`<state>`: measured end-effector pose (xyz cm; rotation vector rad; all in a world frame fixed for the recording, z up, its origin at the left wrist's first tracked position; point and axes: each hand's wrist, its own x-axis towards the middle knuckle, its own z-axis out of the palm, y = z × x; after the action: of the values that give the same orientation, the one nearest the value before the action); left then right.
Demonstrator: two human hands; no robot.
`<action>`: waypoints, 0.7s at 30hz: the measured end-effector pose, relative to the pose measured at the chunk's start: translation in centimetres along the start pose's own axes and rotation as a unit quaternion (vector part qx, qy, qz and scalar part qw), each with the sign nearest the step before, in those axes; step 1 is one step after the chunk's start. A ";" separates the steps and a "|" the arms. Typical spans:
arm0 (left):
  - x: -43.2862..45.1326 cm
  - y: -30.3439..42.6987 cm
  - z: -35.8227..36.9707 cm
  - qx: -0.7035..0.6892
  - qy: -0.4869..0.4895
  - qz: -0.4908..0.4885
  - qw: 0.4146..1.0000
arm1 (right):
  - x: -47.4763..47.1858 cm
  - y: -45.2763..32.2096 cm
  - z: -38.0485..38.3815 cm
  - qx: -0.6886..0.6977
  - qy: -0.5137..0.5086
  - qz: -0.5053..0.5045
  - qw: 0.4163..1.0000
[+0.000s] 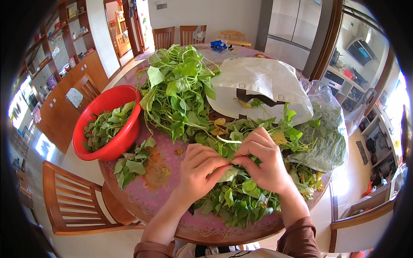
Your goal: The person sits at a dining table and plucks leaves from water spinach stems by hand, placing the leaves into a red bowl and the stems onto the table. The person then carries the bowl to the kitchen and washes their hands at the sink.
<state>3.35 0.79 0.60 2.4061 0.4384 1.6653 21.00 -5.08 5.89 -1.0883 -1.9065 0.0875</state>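
Observation:
Over the round table (148, 201), my left hand (206, 169) and my right hand (261, 158) meet at the fingertips, both pinching a leafy green stem; a pale stem end sticks out by the right fingers. Below them lies a pile of leafy greens (242, 206). A tall heap of leafy stems (180, 93) stands behind, to the left. At the left, a red plastic basin (124, 138) is tilted and holds picked leaves (109, 125). A small bunch of leaves (134, 166) lies beside the basin.
A white bag with dark handles (258, 74) lies at the back right, next to a clear plastic bag of greens (322, 138). A blue object (218, 45) is at the table's far edge. Wooden chairs (77, 203) stand around. Yellowed leaves (279, 138) lie among the stems.

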 end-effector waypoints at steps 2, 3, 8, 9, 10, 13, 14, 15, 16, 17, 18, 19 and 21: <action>-0.3 0.4 0.5 -0.040 0.021 -0.044 0.998 | -0.2 -0.3 0.9 0.026 0.029 0.008 0.999; -0.4 0.6 0.7 -0.078 0.023 -0.081 0.993 | -0.2 -0.4 1.2 0.036 0.040 0.016 0.998; -0.6 0.4 0.7 -0.142 0.035 -0.186 0.971 | -0.3 0.1 1.7 -0.058 0.084 -0.046 0.994; -0.6 0.3 0.6 -0.136 0.030 -0.180 0.974 | -0.3 0.2 1.6 -0.099 0.089 -0.067 0.989; -0.6 0.3 0.5 -0.128 0.024 -0.184 0.974 | -0.2 0.2 1.6 -0.128 0.096 -0.093 0.983; -0.6 0.2 0.3 -0.114 0.005 -0.183 0.977 | -0.1 0.3 1.1 -0.206 0.066 -0.154 0.964; -0.5 0.1 0.2 -0.112 0.000 -0.177 0.978 | -0.1 0.3 1.0 -0.228 0.061 -0.153 0.960; -0.5 0.1 0.2 -0.101 -0.005 -0.172 0.980 | -0.2 0.3 0.8 -0.245 0.058 -0.153 0.955; -0.4 0.1 0.1 -0.091 -0.008 -0.164 0.982 | -0.2 0.2 0.8 -0.260 0.058 -0.152 0.952; -0.3 0.0 0.1 -0.081 -0.012 -0.157 0.984 | -0.2 0.2 0.7 -0.268 0.041 -0.153 0.950; -0.3 0.0 0.0 -0.071 -0.016 -0.150 0.986 | -0.2 0.2 0.7 -0.272 0.029 -0.151 0.950; -0.2 -0.1 -0.1 -0.062 -0.019 -0.143 0.988 | -0.3 0.2 0.7 -0.277 0.016 -0.150 0.949; -0.2 -0.1 -0.3 -0.050 -0.024 -0.140 0.989 | -0.3 0.3 0.7 -0.275 0.006 -0.149 0.950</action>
<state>3.03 0.82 0.50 2.1913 0.6359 1.4697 20.77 -4.84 5.15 -1.1274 -2.1208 -0.6555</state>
